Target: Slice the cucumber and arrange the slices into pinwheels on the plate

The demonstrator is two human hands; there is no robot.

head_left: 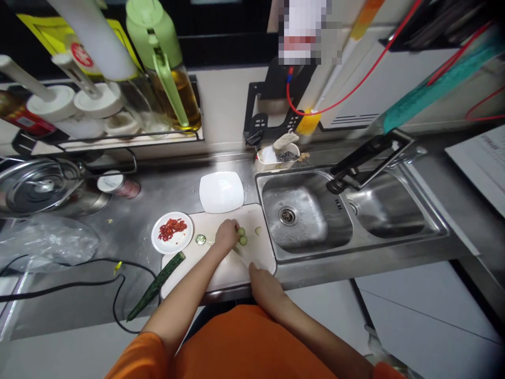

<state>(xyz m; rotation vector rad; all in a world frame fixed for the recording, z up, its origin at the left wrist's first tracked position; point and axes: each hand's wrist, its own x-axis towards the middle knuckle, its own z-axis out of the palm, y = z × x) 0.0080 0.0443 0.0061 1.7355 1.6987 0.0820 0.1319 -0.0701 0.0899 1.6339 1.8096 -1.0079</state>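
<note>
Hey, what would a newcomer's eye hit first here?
Probably the bright orange shirt at bottom centre, then the left hand beside pale green slices on the cutting board. The dark green cucumber across the board's left edge and red pieces on the white plate beyond it also stand out.

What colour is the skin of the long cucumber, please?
The long cucumber has dark green skin, as the head view shows.

- Legible text: none.
- Bottle (pixel 16 108), far left: red label (pixel 37 123) with pale print, unreadable.
- Round red emblem (pixel 81 53), near the yellow packet (pixel 33 26): characters indistinct.
- Canister (pixel 128 188) on the counter (pixel 130 226): faint lid marking, too small to read.
- White sheet (pixel 483 168), right edge: dark print, blurred.
</note>
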